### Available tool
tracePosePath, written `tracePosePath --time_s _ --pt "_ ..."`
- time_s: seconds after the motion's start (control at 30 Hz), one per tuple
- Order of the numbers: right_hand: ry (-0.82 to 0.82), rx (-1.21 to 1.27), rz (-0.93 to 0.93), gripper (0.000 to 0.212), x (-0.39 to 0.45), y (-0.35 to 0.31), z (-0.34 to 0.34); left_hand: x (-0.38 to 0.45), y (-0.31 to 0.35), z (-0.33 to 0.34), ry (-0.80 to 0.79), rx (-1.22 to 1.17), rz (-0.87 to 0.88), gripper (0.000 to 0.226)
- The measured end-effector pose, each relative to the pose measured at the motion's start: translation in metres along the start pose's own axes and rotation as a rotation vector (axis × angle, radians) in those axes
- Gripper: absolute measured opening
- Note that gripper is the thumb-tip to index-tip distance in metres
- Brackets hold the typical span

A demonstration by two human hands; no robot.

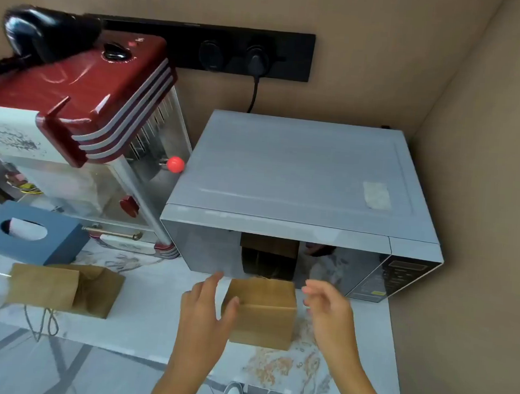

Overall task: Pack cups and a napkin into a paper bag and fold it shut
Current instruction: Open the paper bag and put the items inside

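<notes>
A brown paper bag (263, 313) stands upright on the marble counter in front of the microwave, its top folded over. My left hand (207, 314) is open beside the bag's left edge, thumb touching its folded top. My right hand (326, 307) hovers open just right of the bag, fingers spread, not touching it. A second brown paper bag (65, 288) with string handles lies on its side at the left. No cups are visible.
A silver microwave (301, 175) sits behind the bag against the wall. A red popcorn machine (83, 96) stands at the left. A blue tissue box (29, 231) holds white tissue. The counter's front edge (153, 356) runs below my hands.
</notes>
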State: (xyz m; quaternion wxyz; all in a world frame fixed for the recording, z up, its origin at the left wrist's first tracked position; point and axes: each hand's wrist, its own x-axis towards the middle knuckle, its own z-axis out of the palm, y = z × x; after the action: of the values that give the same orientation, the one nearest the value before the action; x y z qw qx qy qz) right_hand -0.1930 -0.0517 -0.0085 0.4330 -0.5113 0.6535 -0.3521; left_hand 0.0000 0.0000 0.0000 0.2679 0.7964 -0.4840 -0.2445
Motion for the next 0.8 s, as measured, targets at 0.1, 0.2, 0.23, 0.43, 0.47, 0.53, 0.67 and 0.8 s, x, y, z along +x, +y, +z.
tracePosePath --time_s 0.1,0.2,0.23,0.43,0.47,0.53,0.67,0.8 --pt "-0.169 0.116 0.212 0.029 0.01 0.007 0.01 0.007 -0.006 0.004 -0.109 -0.071 -0.112 0.053" --pt "-0.22 0.258 0.311 0.03 0.013 0.013 0.016 0.008 -0.007 0.004 -0.171 -0.102 -0.134 0.046" --pt "-0.22 0.305 0.332 0.032 0.012 0.016 0.017 0.008 -0.007 0.004 -0.176 -0.119 -0.124 0.043" --pt "-0.246 0.629 0.438 0.025 -0.006 0.024 0.006 0.003 -0.004 0.004 -0.213 -0.155 -0.062 0.037" --pt "-0.245 0.67 0.455 0.023 -0.01 0.025 0.003 0.002 -0.002 0.005 -0.223 -0.165 -0.051 0.038" --pt "-0.253 0.701 0.476 0.021 -0.015 0.025 -0.001 0.0 0.002 0.006 -0.23 -0.179 -0.011 0.041" --pt "-0.402 0.723 0.444 0.02 -0.024 0.019 -0.012 -0.001 0.006 0.01 -0.223 -0.165 0.049 0.045" --pt "-0.549 0.569 0.386 0.016 -0.028 0.016 -0.019 0.0 0.003 0.009 -0.205 -0.143 0.084 0.05"
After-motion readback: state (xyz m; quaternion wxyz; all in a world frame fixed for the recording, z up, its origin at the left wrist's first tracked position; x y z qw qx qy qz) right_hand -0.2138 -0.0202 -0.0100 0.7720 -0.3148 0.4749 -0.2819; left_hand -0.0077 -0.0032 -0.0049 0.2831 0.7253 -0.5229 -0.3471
